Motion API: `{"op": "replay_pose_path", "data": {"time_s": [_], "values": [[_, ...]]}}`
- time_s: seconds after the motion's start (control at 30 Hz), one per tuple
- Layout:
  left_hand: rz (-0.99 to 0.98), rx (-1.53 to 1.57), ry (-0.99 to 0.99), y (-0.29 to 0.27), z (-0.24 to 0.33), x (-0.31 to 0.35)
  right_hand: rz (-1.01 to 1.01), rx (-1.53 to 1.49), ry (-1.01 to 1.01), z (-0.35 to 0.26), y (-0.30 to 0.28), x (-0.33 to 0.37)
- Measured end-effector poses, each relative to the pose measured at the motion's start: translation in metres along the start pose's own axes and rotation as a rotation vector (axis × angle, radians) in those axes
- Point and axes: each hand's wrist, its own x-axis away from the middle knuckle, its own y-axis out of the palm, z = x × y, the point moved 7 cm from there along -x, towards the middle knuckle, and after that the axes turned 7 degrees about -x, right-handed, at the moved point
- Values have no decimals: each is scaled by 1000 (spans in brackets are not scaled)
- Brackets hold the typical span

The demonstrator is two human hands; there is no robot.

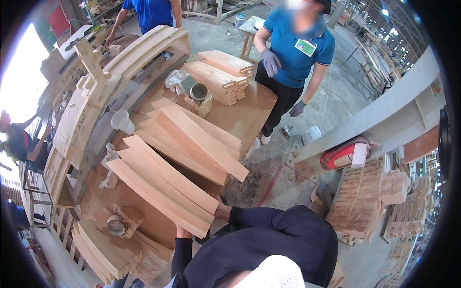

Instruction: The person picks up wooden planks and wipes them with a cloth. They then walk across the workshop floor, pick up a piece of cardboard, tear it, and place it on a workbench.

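Note:
A few curved, light-brown wooden boards [161,185] lie side by side over the brown tabletop, their near ends reaching toward me. My left hand [182,232] grips these boards along the left edge, close to the near end. On the opposite side, my right hand [222,211] holds the near end, its fingers mostly hidden behind the wood. Just beyond is another group of boards [187,144], with one laid slantwise on top.
Stacked wooden pieces [218,79] and a metal cup [198,91] stand at the table's far side. Left of me are a second cup [115,224] and more boards [96,249]. White plastic cups [123,122] sit by a large curved frame [91,105]. A gloved co-worker [297,53] stands at the far right.

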Motion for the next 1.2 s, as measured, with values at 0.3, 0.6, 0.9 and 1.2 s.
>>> {"op": "replay_pose_path", "data": {"time_s": [0.3,0.6,0.9,1.2], "values": [[-2,61,24,0,-15,-9,-224,180,-49,-33,21,27],[95,73,69,82,14,-6,-271,147,27,-59,22,50],[144,-180,292,88,89,-23,-325,147,119,-63,38,56],[210,-176,401,163,185,3,-364,75,171,-62,43,59]]}}
